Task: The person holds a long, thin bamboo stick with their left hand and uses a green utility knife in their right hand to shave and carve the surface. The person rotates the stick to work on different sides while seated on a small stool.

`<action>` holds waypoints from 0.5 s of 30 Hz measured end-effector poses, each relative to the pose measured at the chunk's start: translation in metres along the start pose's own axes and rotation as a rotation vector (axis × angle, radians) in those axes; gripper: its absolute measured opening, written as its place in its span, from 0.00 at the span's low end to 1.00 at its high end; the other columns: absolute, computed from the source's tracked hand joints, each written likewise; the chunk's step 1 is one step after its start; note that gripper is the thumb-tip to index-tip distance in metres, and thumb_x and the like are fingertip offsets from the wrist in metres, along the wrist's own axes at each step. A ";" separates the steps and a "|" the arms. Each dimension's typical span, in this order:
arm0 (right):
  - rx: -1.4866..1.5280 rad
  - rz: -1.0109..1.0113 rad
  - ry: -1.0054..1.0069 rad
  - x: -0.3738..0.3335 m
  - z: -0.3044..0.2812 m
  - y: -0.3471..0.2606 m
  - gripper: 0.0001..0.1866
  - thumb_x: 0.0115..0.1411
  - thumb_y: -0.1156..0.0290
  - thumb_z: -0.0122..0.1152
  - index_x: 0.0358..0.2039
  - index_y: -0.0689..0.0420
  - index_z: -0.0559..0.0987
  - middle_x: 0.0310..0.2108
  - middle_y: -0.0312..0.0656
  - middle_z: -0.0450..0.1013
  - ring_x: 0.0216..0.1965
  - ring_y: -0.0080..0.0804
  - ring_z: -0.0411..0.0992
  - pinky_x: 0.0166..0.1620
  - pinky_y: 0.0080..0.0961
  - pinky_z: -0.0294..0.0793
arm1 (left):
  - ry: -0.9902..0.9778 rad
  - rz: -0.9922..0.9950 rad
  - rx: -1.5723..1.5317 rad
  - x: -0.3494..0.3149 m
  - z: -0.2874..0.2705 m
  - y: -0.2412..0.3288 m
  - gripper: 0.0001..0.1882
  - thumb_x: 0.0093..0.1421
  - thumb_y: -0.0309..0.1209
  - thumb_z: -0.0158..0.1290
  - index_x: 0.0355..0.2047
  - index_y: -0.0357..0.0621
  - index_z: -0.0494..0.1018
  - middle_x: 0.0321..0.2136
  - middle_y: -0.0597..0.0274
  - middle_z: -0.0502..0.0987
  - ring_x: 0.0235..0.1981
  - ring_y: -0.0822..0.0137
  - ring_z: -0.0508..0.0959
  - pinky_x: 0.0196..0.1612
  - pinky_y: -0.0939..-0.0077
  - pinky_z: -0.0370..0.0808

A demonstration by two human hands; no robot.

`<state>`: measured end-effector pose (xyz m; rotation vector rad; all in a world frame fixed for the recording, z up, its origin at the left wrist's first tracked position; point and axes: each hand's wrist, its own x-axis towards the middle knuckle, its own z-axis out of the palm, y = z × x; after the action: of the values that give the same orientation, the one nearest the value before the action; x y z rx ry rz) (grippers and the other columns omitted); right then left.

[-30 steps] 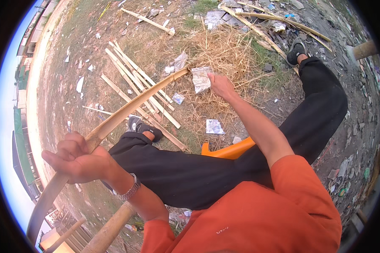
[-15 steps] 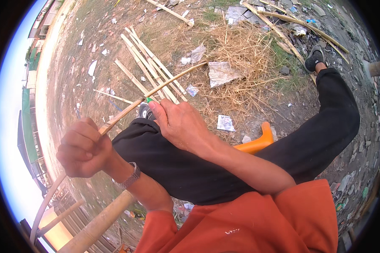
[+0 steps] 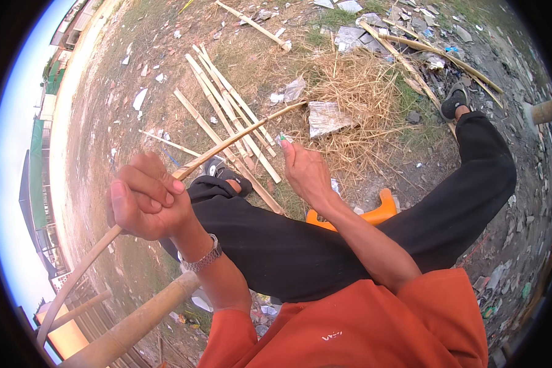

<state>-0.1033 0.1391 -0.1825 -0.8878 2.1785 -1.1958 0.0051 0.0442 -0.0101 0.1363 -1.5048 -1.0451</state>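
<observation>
Far left, our left hand (image 3: pixel 142 205) is fisted tight around a long thin bamboo strip (image 3: pixel 227 144); the grip sits partway along it, not at an end. The strip's long axis runs diagonal: from the lower left rim of the view up through the fist, then on up and right to a tip near the dry straw pile (image 3: pixel 356 98). So most of the free length lies up-right of the left grip, over our knee. A metal wristwatch (image 3: pixel 202 259) sits on that wrist. Below it a thick bamboo pole (image 3: pixel 135 322) slants out of the lower left, apart from the strip. Moving right, a bundle of split bamboo slats (image 3: pixel 227 116) lies on the ground beyond the strip, well apart from both hands. Our right hand (image 3: pixel 306 175) hovers just under the strip's far half, fingers loosely extended, holding something small at the tips, maybe greenish; we cannot tell what it is. It is near the strip but we cannot tell if it touches. The right hand is nearer the tip, the left nearer the tail. Under us an orange plastic stool (image 3: pixel 374 214) shows between the black trousers (image 3: pixel 300 245). No containers in view.
</observation>
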 end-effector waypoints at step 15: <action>0.198 -0.127 0.004 -0.021 -0.005 -0.040 0.21 0.68 0.59 0.39 0.27 0.62 0.73 0.16 0.59 0.67 0.21 0.60 0.68 0.27 0.47 0.66 | 0.034 0.016 0.050 -0.001 0.020 -0.001 0.21 0.60 0.30 0.34 0.09 0.51 0.50 0.05 0.66 0.55 0.06 0.76 0.53 0.13 0.83 0.52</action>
<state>-0.0803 0.1411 -0.1428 -0.9492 1.9892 -1.4469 -0.0124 0.0546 -0.0091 0.1759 -1.4994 -0.9886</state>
